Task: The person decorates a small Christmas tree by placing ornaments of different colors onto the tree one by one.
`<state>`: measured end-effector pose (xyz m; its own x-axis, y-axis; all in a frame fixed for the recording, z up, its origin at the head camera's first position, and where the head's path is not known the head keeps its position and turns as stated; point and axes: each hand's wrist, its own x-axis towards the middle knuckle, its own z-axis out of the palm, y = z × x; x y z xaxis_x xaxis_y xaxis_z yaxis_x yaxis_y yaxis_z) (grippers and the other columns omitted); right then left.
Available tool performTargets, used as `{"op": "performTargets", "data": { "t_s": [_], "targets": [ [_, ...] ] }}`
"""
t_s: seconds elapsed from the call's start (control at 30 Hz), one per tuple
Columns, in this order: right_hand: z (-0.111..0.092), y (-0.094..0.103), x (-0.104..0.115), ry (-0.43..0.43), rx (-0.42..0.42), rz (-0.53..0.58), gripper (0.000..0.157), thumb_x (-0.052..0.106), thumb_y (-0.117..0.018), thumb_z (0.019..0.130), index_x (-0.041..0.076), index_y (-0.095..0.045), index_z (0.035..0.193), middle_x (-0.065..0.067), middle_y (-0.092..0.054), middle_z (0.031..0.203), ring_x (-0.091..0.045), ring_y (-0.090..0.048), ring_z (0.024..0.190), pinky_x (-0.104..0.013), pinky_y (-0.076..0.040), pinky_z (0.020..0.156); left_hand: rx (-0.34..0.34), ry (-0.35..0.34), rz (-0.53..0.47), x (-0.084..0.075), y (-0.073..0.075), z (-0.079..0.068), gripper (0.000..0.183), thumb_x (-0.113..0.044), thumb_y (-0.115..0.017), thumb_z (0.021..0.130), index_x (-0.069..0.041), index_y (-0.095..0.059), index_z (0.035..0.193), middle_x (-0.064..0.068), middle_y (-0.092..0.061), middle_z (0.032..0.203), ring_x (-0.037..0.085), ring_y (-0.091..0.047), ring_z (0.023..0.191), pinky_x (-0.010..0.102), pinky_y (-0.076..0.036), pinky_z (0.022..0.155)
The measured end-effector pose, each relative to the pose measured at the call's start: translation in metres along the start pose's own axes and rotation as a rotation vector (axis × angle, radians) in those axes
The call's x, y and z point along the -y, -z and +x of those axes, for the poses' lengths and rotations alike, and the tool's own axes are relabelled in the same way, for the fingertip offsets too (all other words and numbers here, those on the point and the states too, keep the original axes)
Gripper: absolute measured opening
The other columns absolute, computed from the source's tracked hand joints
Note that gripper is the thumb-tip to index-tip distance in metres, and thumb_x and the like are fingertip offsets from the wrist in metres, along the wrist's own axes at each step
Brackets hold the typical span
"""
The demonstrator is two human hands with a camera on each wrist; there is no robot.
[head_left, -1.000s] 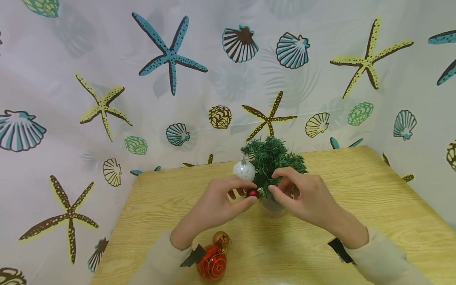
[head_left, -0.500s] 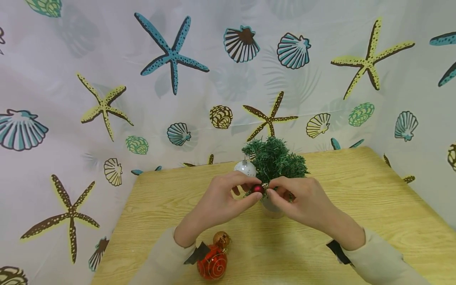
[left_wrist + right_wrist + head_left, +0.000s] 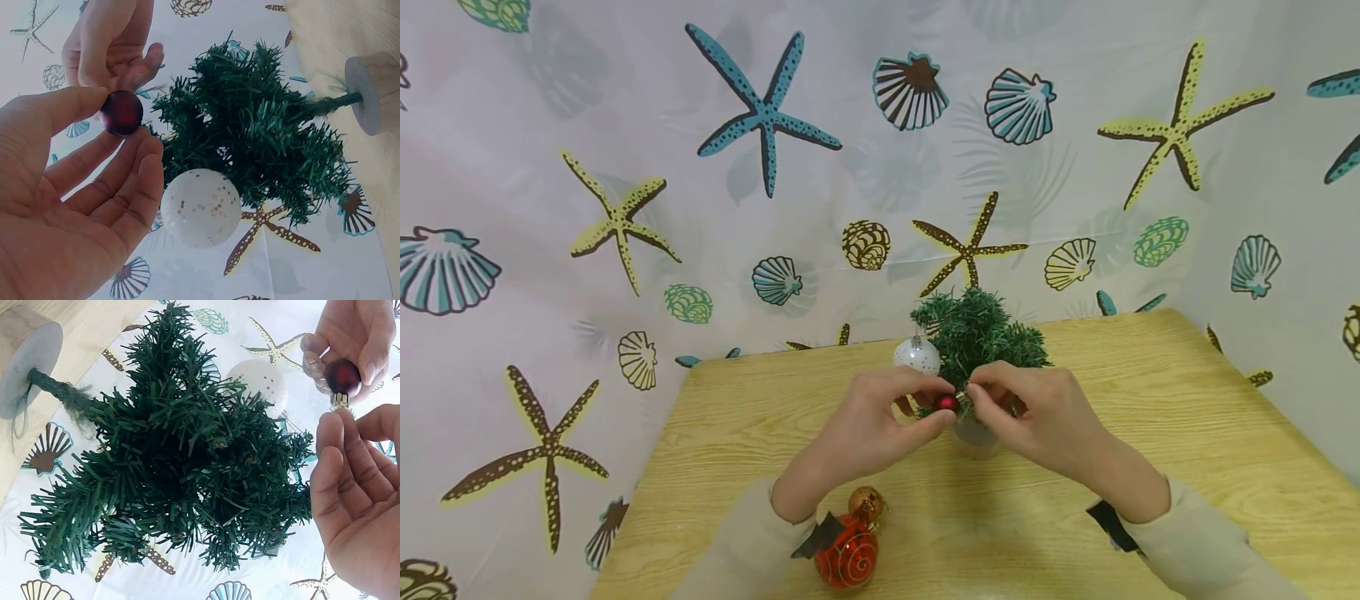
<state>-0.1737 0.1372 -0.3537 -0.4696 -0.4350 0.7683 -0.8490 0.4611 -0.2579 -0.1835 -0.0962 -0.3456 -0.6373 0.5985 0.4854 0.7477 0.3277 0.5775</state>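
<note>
A small dark red Christmas ball (image 3: 947, 403) with a gold cap (image 3: 340, 400) is held in front of a small artificial Christmas tree (image 3: 976, 333). My left hand (image 3: 876, 417) pinches the ball between thumb and fingers. At the cap end, the thumb and fingertips of my right hand (image 3: 1048, 417) come together in a pinch; the hanging loop itself is too small to make out. A white speckled ball (image 3: 201, 208) hangs from the tree's left side. Both hands partly hide the tree's lower branches and its base (image 3: 976, 443) in the head view.
A large red ball with swirls (image 3: 847, 554) and a small gold ball (image 3: 866, 503) lie on the wooden table (image 3: 737, 467), near my left wrist. Behind the table hangs a cloth printed with starfish and shells (image 3: 820, 183).
My left hand has shifted slightly right with the red ball. The right hand's fingers, at first spread and apart from the ball, have closed at its cap.
</note>
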Motion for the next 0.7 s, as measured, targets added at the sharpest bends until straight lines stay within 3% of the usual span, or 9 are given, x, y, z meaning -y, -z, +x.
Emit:
{"op": "performTargets", "data": {
  "t_s": [0.33, 0.53, 0.7],
  "targets": [
    [0.005, 0.002, 0.001, -0.008, -0.021, -0.013, 0.012, 0.015, -0.058, 0.099, 0.011, -0.069, 0.096, 0.01, -0.062, 0.069, 0.001, -0.049, 0.052, -0.018, -0.043, 0.049, 0.038, 0.042, -0.055, 0.001, -0.012, -0.001, 0.024, -0.022, -0.074, 0.092, -0.014, -0.073, 0.114, -0.005, -0.073, 0.102, 0.006, -0.066, 0.091, 0.021, -0.053, 0.072],
    [0.003, 0.001, 0.001, 0.002, -0.016, -0.015, 0.02, 0.024, -0.055, 0.103, 0.011, -0.069, 0.097, 0.01, -0.063, 0.071, 0.002, -0.048, 0.053, -0.017, -0.043, 0.049, 0.05, 0.035, -0.06, 0.0, -0.013, 0.001, 0.027, -0.023, -0.073, 0.092, -0.015, -0.071, 0.118, -0.005, -0.073, 0.108, 0.008, -0.067, 0.095, 0.026, -0.055, 0.077],
    [0.003, 0.002, 0.001, 0.014, -0.017, -0.008, 0.016, 0.022, -0.057, 0.102, 0.011, -0.069, 0.098, 0.01, -0.064, 0.071, 0.003, -0.048, 0.052, -0.015, -0.042, 0.049, 0.064, 0.027, -0.073, -0.001, -0.013, 0.003, 0.03, -0.024, -0.073, 0.093, -0.015, -0.07, 0.121, -0.003, -0.072, 0.112, 0.011, -0.068, 0.097, 0.029, -0.056, 0.08]
  ]
}}
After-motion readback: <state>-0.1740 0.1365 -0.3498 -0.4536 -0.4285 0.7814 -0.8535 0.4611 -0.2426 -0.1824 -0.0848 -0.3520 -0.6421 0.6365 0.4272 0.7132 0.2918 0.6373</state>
